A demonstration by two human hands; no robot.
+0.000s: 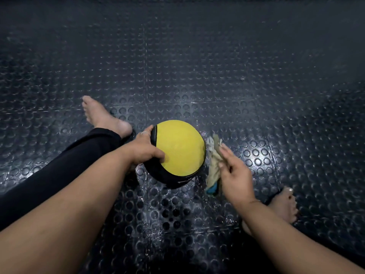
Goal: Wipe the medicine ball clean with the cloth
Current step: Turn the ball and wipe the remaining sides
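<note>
Round yellow-and-black rubber medicine ball (178, 153) rests on the black stud-patterned rubber floor (217, 76), between the seated person's legs. The left hand (145, 148) grips the ball's left side: thumb curled onto the yellow panel, fingers (149, 130) wrapped over the black band at the top; a ring is visible on one finger. The right hand (236, 175) holds a crumpled pale beige cloth with a blue patch (213, 165) just beside the ball's right edge; whether the cloth touches the ball cannot be told. The right fingers are extended and close together along the cloth, blurred. One bare foot (102, 115) lies left of the ball, the other foot (282, 206) lower right.
</note>
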